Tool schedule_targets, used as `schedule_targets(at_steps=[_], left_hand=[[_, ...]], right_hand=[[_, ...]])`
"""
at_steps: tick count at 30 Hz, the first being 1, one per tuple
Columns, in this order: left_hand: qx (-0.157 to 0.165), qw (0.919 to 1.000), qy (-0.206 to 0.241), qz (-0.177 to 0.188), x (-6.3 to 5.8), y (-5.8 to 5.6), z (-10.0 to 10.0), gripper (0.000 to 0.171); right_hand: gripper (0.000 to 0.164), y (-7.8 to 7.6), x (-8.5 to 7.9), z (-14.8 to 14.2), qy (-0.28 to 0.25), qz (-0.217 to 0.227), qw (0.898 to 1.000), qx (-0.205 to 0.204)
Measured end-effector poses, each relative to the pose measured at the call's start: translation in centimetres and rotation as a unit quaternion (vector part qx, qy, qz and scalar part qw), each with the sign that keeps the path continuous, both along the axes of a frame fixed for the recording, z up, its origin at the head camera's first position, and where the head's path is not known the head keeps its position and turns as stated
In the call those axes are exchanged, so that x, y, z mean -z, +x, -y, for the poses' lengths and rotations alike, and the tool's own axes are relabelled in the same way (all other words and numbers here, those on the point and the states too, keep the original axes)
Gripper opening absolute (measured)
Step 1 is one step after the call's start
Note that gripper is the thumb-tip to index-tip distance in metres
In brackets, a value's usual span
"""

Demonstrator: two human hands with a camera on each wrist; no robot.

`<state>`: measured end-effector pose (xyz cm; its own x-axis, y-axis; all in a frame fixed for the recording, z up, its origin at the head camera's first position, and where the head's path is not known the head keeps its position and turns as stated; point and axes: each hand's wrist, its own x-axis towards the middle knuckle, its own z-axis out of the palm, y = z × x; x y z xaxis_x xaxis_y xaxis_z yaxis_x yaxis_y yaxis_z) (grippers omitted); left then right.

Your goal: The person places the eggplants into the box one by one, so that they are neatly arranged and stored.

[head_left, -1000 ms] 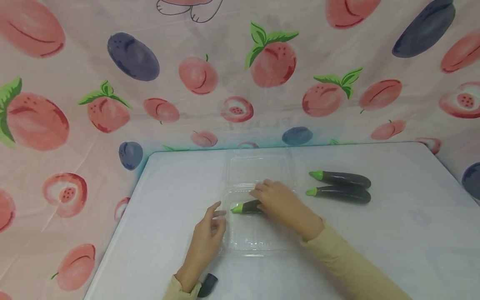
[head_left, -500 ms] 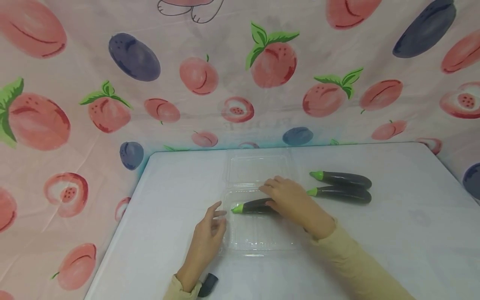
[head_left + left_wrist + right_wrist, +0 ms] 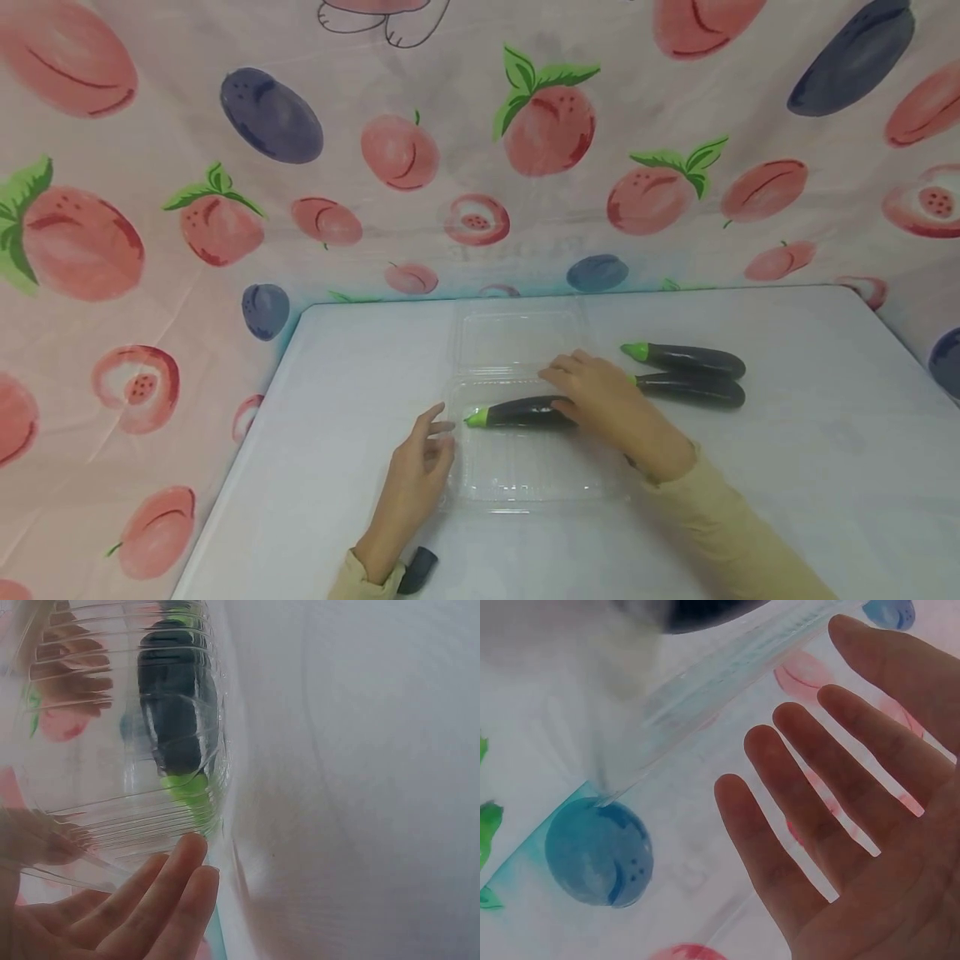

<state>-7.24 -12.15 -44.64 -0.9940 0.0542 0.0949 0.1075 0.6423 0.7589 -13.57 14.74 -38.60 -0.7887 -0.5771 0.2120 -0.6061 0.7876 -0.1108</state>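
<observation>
Eggplant (image 3: 525, 411) lies crosswise inside the clear container (image 3: 517, 479), green stem toward the container's left wall. Right hand (image 3: 603, 400), reaching from the container's near right, has fingers straight and spread above the eggplant's far end; contact cannot be confirmed. Left hand (image 3: 416, 462) stands just beside the container's left wall, fingers extended, loosely parted. Behind the container's base, its opened lid (image 3: 517, 337) nearly meets the counter's (image 3: 345, 392) far edge. Broad counter surface extends left of the container; two eggplants (image 3: 693, 390) lie to its right.
</observation>
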Motion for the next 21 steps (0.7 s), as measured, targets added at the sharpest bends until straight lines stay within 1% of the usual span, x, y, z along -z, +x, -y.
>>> schedule_targets(at_steps=[9,17,21], left_hand=[[-0.009,1.0000,0.000,0.004,0.0,0.1,-0.1,0.047],[-0.005,1.0000,0.004,0.004,0.0,0.0,-0.1,0.047],[-0.004,1.0000,0.001,0.003,-0.1,0.0,-0.1,0.047]], right_hand=[[0.043,0.0,0.5,-1.3,0.010,0.000,1.000,0.017],[0.042,0.1,0.6,-2.5,-0.002,-0.012,1.000,0.018],[0.042,0.0,0.7,-2.9,0.000,-0.006,1.000,0.027]])
